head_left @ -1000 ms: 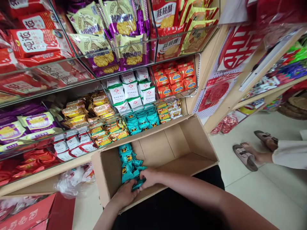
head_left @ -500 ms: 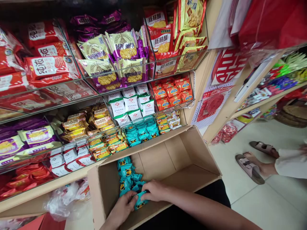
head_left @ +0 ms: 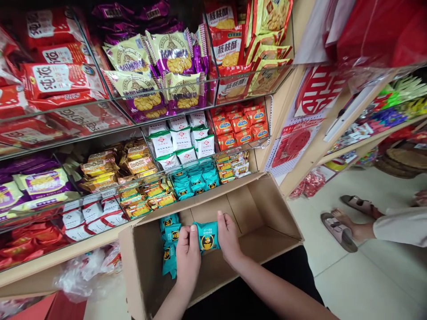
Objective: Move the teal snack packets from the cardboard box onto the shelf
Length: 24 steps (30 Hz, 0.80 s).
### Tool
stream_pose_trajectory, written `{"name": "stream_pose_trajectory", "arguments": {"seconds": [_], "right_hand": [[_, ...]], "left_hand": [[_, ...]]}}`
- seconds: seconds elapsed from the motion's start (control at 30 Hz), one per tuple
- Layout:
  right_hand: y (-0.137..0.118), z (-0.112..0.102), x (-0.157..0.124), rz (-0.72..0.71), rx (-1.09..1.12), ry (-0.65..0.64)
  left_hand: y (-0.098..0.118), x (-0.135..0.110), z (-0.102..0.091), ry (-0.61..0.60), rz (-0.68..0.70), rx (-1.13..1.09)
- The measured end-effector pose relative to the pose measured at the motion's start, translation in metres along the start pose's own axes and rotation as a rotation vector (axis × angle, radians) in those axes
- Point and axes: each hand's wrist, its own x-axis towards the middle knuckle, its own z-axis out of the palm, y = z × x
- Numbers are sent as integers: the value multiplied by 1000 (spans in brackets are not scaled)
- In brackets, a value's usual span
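A teal snack packet (head_left: 207, 236) with a yellow-and-black round emblem is held up flat between both hands, above the cardboard box (head_left: 273, 240). My left hand (head_left: 187, 255) pinches its left edge, thumb on top. On the opposite edge, my right hand (head_left: 230, 238) grips it with the thumb pointing up. More teal packets (head_left: 171, 235) lie in the left end of the box, partly hidden behind my left hand.
Beyond the box rise shelves with clear dividers, holding red packets (head_left: 62, 80), purple-and-cream biscuit packets (head_left: 171, 53), white packets (head_left: 182, 138) and teal packets (head_left: 196, 180). At right stands a person in sandals (head_left: 338, 231). Plastic bags (head_left: 80, 275) lie at lower left.
Both hands have lifted a teal packet from the box's lower left and now hold it face up, higher and further right. The camera view has shifted slightly.
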Motion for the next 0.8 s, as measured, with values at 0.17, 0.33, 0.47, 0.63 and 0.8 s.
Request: {"name": "stream_pose_trajectory", "arguments": {"seconds": [0.17, 0.33, 0.47, 0.63, 0.8], "right_hand": [[-15, -8, 3, -31, -22, 21], [-27, -7, 2, 17, 156, 29], [-33, -10, 1, 152, 309, -36], [-43, -29, 0, 40, 290, -406], [-68, -42, 11, 69, 127, -788]], "left_hand": [[4, -2, 6, 58, 14, -110], [5, -3, 13, 131, -71, -285], [10, -3, 14, 62, -162, -383], [13, 1, 2, 91, -62, -253], [26, 16, -20, -4, 149, -9]]}}
